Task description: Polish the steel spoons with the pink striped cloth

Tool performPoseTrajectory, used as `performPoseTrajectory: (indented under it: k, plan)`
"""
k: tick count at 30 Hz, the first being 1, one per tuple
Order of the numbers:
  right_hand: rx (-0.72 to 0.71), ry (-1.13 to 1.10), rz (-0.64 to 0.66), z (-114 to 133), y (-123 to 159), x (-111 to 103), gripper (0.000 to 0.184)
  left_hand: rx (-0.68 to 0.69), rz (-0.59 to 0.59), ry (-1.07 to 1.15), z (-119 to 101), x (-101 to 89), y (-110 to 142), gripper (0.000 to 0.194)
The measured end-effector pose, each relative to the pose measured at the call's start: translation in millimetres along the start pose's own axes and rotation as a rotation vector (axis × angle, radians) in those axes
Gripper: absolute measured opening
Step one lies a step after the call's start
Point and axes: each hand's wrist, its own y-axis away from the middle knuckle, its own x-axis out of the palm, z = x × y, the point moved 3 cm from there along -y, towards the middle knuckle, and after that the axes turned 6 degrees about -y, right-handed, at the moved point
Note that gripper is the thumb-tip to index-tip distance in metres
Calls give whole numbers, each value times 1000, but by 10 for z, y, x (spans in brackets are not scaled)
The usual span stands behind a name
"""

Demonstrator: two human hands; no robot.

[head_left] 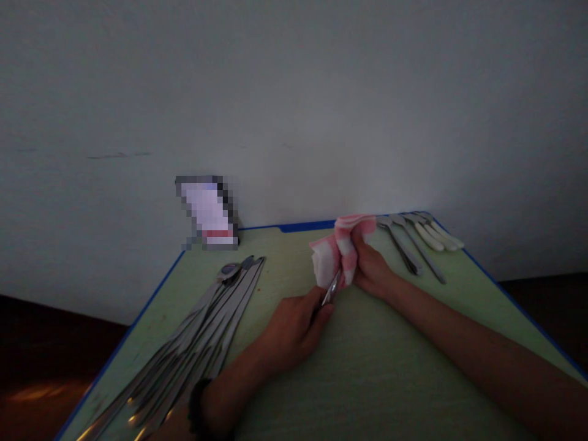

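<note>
My left hand [294, 331] is closed around the handle of a metal utensil [331, 291], near the middle of a pale green board [367, 380]. The utensil's far end is wrapped inside a pink and white cloth [337, 254]. My right hand [372, 266] is closed on that cloth, just right of it. The utensil's head is hidden by the cloth.
Several long metal utensils [202, 343] lie in a bundle on the board's left side. Several spoons and white-handled utensils [418, 242] lie at the far right corner. A blurred-out object [209, 214] leans against the grey wall behind the blue-edged board.
</note>
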Motion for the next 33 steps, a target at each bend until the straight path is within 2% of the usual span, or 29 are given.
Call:
performPoseTrajectory:
  k: [2,6,11,18,23,27,30,33]
  plan:
    - [-16,24,22,2,6,17,36,4,4,12,7,2,1,16]
    - [-37,20,46,17,3,28,30,-77,-26,72,47,4,-13,17]
    - [11,60,109,4,-31,-12,23,-122,-66,118,54,2,-24,23]
    - [26,134,61,-12,-42,-62,21,-93,-43,123,15,-15,-23,26]
    - [51,29,80,-11,-32,-22,15,-106,-57,20,13,-4,-37,17]
    - [125,-97,91,40,-16,4,13,-64,-18,-77,-5,25,-34,17]
    - [146,-154,161,79,5,36,19,-27,-8,-114,-16,40,-25,17]
    - [188,-106,203,53,20,51,24,-14,-11,-145,-10,50,-19,15]
